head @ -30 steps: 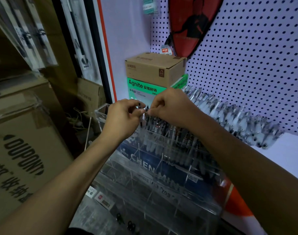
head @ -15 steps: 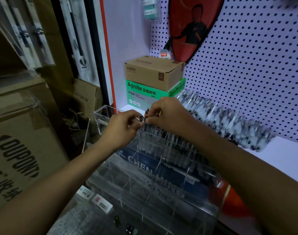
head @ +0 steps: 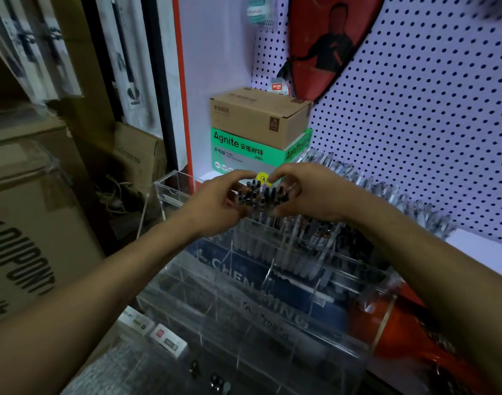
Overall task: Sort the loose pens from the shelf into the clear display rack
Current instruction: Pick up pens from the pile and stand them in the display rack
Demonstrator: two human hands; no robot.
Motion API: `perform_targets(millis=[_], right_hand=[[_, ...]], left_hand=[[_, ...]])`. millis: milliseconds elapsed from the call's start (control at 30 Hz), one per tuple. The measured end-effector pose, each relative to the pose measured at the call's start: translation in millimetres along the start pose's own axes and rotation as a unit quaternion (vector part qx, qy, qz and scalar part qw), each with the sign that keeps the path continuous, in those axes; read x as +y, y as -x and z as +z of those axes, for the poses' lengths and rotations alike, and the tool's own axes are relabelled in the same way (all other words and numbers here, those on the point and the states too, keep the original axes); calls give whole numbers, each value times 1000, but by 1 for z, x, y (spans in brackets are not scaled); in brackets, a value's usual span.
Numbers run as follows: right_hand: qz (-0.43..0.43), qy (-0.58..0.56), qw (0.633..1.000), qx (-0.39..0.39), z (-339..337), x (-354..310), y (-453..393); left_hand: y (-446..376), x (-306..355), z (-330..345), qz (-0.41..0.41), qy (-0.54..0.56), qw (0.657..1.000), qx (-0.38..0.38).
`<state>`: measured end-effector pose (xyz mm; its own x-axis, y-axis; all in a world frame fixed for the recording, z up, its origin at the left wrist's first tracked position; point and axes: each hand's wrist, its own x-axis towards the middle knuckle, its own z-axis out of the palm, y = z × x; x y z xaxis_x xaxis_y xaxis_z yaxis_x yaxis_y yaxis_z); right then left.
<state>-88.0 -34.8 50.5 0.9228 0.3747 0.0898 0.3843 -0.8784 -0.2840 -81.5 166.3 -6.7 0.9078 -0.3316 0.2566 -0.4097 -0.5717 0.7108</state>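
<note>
We hold a bunch of pens (head: 258,196) upright between our two hands, right over the top rear tier of the clear display rack (head: 272,295). Our left hand (head: 215,202) curls round the bunch from the left, fingers wrapping its near side; our right hand (head: 309,192) closes on it from the right, thumb and fingers cupped. The dark caps stick up between our fingertips (barrels below reach into the rack). More pens (head: 386,195) lie fanned along the shelf behind our right hand.
</note>
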Motion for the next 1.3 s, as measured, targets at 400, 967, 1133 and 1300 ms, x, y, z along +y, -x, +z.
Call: perform_targets(millis=[400, 967, 1133, 1300], right_hand=[[13, -44, 993, 106, 5, 6, 38], [104, -182, 956, 207, -47, 82, 119], [214, -215, 924, 233, -54, 135, 145], [267, -202, 910, 246, -46, 182, 153]], left_hand=[[34, -22, 17, 133, -125, 966, 185], [-36, 110, 69, 191, 19, 981, 13], [-89, 134, 99, 205, -3, 977, -51], [-133, 156, 142, 142, -108, 968, -174]])
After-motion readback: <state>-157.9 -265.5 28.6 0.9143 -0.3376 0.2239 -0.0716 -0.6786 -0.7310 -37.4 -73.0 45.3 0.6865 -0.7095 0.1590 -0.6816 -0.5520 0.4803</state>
